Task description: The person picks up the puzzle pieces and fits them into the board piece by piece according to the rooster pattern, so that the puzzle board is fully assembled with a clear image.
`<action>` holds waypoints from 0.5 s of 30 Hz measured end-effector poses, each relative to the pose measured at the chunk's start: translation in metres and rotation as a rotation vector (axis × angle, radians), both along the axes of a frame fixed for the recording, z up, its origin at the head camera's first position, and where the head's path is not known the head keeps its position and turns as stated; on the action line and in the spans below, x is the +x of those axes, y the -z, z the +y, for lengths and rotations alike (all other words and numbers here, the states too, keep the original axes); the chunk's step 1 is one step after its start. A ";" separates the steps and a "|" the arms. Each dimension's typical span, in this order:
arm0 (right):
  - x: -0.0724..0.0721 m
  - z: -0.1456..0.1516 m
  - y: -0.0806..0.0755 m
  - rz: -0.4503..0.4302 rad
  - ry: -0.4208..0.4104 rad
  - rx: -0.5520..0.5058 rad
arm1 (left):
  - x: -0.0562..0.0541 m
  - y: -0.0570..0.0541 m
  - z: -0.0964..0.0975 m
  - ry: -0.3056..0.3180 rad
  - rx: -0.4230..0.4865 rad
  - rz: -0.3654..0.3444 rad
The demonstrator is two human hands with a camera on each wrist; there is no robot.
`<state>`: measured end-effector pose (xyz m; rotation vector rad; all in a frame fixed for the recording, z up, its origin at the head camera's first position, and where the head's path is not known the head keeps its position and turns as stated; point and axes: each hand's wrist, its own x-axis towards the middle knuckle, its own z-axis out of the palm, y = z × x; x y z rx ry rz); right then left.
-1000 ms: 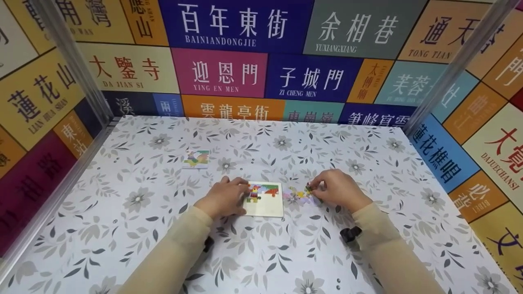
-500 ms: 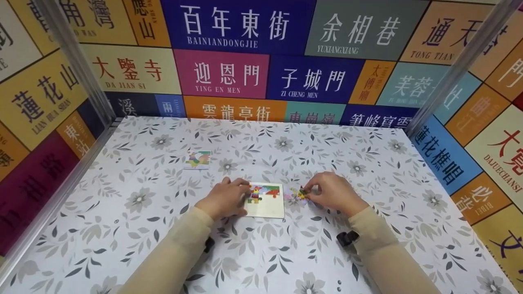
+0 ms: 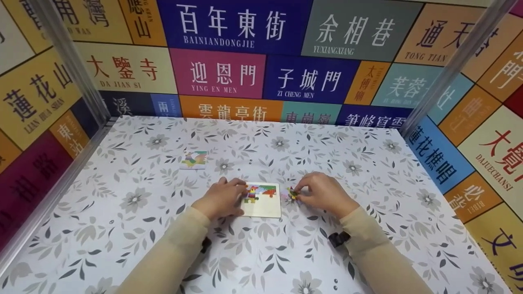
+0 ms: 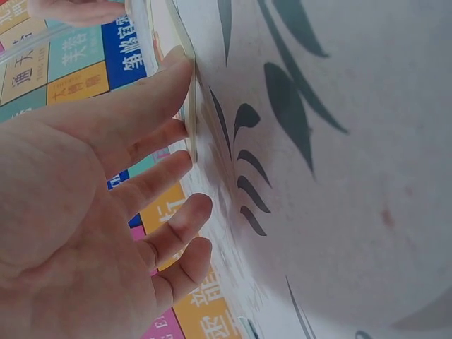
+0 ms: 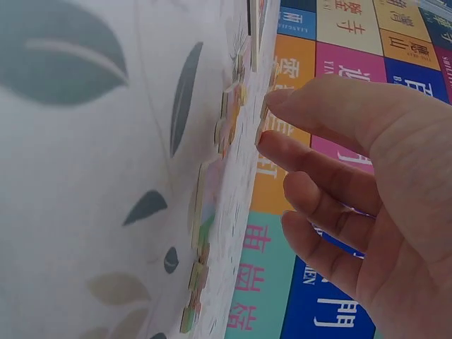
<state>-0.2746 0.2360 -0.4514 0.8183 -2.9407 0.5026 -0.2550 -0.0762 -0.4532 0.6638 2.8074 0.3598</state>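
My left hand [image 3: 220, 198] grips the left side of a small cream puzzle board [image 3: 264, 209], thumb and fingers at its edge. Joined pieces fill the upper part of the board, showing a red, yellow and green picture; the lower right is bare cream. Just right of the board, my right hand [image 3: 325, 195] pinches a small puzzle piece [image 5: 262, 126] between thumb and index finger, held over the table. Several loose puzzle pieces [image 5: 210, 201] lie on the table below that hand, mostly hidden by it in the head view.
A small square picture card [image 3: 193, 160] with a colourful bird lies beyond the left hand. The table [image 3: 245, 261] has a white leaf-and-flower cover. Behind it rise walls of coloured signs [image 3: 229, 73], with clear corner posts at both sides.
My right hand has moved left toward the board with the puzzle piece pinched in its fingers. The left hand stays at the board's left edge, and the board lies as before.
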 end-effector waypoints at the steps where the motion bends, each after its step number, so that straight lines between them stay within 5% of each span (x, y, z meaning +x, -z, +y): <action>1: 0.000 -0.002 0.000 0.000 -0.004 0.000 | 0.000 0.000 0.000 -0.002 0.000 -0.003; 15: 0.002 -0.027 0.002 0.020 -0.065 0.004 | 0.000 -0.002 -0.001 0.000 0.009 -0.005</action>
